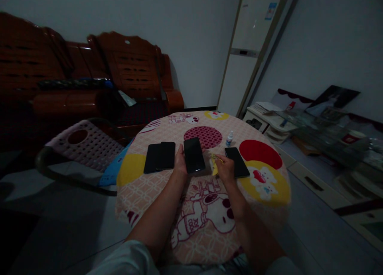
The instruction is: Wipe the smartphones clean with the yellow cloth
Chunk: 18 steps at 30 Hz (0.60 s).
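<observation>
My left hand (180, 161) grips a black phone (194, 155) by its left edge, screen up, just above the round table's patterned cloth (206, 211). A yellow cloth (216, 163) is bunched in my right hand (226, 168), close to that phone's right side. Two more black phones (160, 157) lie side by side, partly overlapping, left of my left hand. Another black phone (237, 162) lies flat just right of my right hand. A small clear bottle with a blue cap (229, 138) stands behind it.
A pink perforated plastic chair (86, 145) stands left of the table. A dark red wooden sofa (89, 79) lines the back wall. A tall white air conditioner (251, 52) stands in the corner. A low cabinet with papers and glass (314, 127) runs along the right.
</observation>
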Available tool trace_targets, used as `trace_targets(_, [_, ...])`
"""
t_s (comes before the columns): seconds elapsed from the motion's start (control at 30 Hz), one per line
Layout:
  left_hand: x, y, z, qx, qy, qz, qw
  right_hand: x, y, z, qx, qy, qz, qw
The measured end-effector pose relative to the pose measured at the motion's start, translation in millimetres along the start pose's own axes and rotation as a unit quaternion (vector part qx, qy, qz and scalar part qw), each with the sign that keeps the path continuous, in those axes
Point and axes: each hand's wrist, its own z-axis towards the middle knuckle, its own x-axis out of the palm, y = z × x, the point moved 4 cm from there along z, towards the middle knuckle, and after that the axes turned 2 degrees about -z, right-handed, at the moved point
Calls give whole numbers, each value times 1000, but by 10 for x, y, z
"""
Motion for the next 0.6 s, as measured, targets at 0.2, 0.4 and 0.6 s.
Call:
trace_targets(0.2, [-69,-34,10,54,-95,0,994,285,42,-184,-35,170,-152,973])
trace_targets(0.4, [-84,-89,-40,61,-189,20,980,318,98,-238,-54,194,-204,958])
trace_targets(0.6, [52,169,-86,2,-237,87,968,399,-106,-198,-34,188,-226,955])
